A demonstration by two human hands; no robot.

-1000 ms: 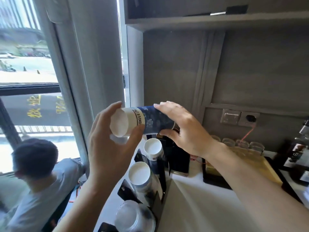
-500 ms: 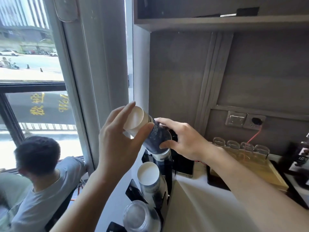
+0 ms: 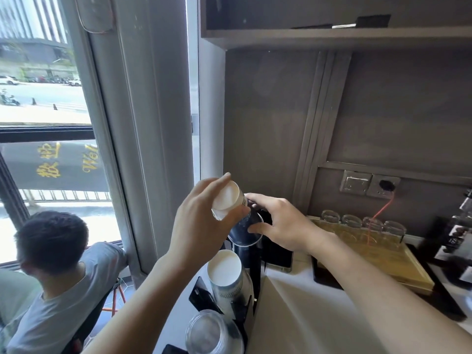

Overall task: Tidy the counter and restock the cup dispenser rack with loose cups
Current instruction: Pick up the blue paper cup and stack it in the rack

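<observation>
A dark blue paper cup stack [image 3: 236,215] with a white base is tilted mouth-down over the far slot of the black cup dispenser rack [image 3: 251,274]. My left hand [image 3: 201,226] grips its white upper end. My right hand [image 3: 281,224] holds its lower rim with thumb and fingers, right above the slot. The middle slot holds a white and grey cup stack [image 3: 224,273]. A stack of clear plastic cups [image 3: 208,333] fills the near slot.
A wooden tray [image 3: 378,261] with several upturned glasses [image 3: 362,224] sits at the back right, below wall sockets [image 3: 369,182]. A dark phone-like slab [image 3: 278,259] lies behind the rack. A seated person [image 3: 51,264] is at the window, left of the counter.
Both hands have swung the blue cup stack from lying level to mouth-down and lowered it onto the rack's far slot.
</observation>
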